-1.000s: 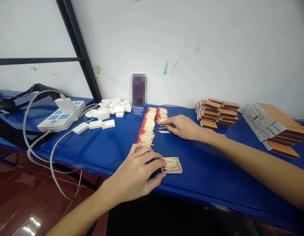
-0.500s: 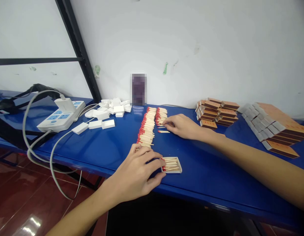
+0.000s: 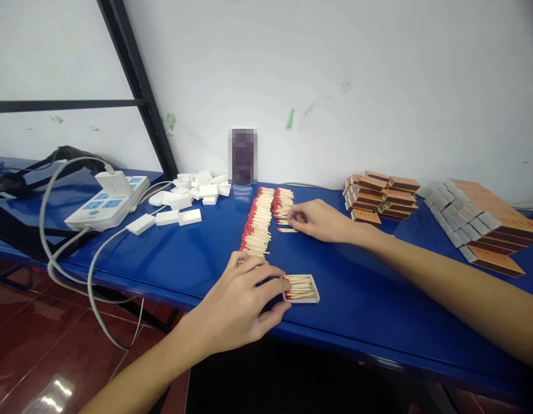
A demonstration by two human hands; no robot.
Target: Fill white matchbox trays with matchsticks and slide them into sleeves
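Note:
Near the table's front edge lies a white matchbox tray (image 3: 317, 290) with red-tipped matches (image 3: 299, 287) in it. My left hand (image 3: 244, 305) grips its left end, with the thumb at the near side and a fingertip over the match heads. Farther back, my right hand (image 3: 320, 221) is closed in a pinch at the near end of a short row of matches (image 3: 283, 201). A single match (image 3: 287, 230) lies by its fingertips; the pinch itself is partly hidden. Left of that row runs a longer, thicker row of matches (image 3: 258, 221), its near end behind my left hand.
White tray pieces (image 3: 201, 187) lie heaped at the back left, beside a power strip (image 3: 106, 207) with looping cables. Stacked orange matchbox sleeves (image 3: 365, 192) stand at the back right, and a larger stack of matchboxes (image 3: 490, 213) is farther right. A blurred-out dark object (image 3: 244, 156) leans on the wall.
The fingertips of my right hand have shifted very slightly to the right, away from the short row. My left hand and the tray stay in place.

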